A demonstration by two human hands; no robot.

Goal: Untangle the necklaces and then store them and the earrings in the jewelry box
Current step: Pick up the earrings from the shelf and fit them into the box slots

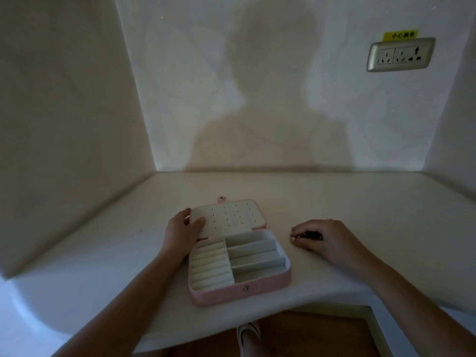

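Jewelry box: a pink rectangular leather-look jewelry box (239,292) lies open on the white tabletop (334,197), near its front edge and a little left of middle.
Box base: white lining, with a block of ring rolls on the left and four long compartments stacked on the right. Nothing can be made out inside them.
Box lid: the white padded lid panel (231,215) is folded back behind the base. It is dotted with small earring holes, and a pink snap tab (221,200) sticks out at its far edge.
Left hand: the left hand (180,230) grips the lid's near-left corner, thumb on the panel and fingers wrapped around the outer edge.
Right hand: the right hand (327,235) rests on the tabletop, to the right of the box and apart from it. Its fingers curl down over a small dark cluster of jewellery (306,235).
Jewellery: mostly covered by the fingers, with one pale shiny bead showing at the fingertips. Too dim to tell necklace from earring.
Wall: a silver double power socket (400,54) sits at the upper right, under a yellow label (400,35). A person's shadow (270,99) falls across the middle.
Below the table: a light-coloured shoe (248,333) on a brown wooden floor (309,336).
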